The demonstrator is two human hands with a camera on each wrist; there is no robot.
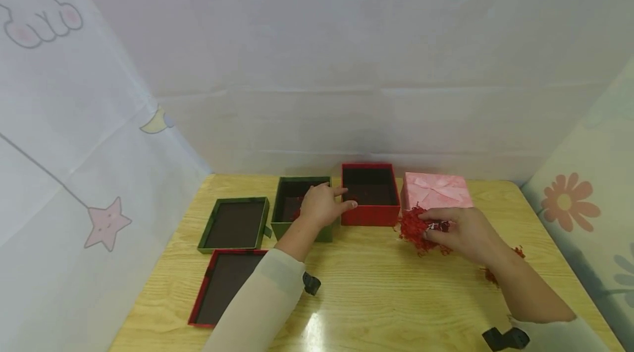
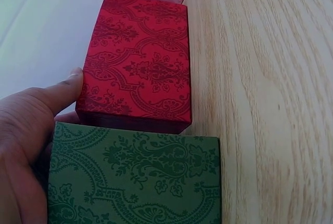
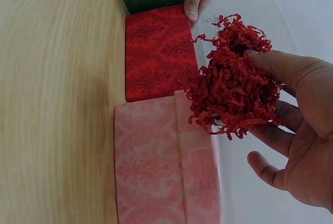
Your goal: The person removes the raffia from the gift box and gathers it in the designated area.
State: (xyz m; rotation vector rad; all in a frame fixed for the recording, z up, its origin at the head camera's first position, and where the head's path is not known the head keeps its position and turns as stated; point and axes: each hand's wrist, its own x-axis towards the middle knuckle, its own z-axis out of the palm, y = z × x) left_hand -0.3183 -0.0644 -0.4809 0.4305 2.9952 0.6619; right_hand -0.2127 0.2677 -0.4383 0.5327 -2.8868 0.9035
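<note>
A clump of red shredded paper [image 3: 234, 78] is pinched between the thumb and fingers of my right hand [image 1: 463, 231]. In the head view it overlaps the front of the pink box [image 1: 438, 190], which has a bow on top. My left hand [image 1: 319, 206] lies over the open green box [image 1: 302, 234], its thumb and index finger spread. The left thumb reaches the rim of the red patterned box [image 2: 140, 63], and its other fingers are largely hidden behind the green box. A bit of red shred shows inside the green box.
On the left of the wooden table [image 1: 376, 297] lie a green lid [image 1: 235, 225] and a red-edged lid [image 1: 228, 286], both with dark insides up. More red shreds [image 1: 490, 275] lie at the right, beside my right forearm. A white cloth wall [image 1: 307, 93] stands behind the boxes.
</note>
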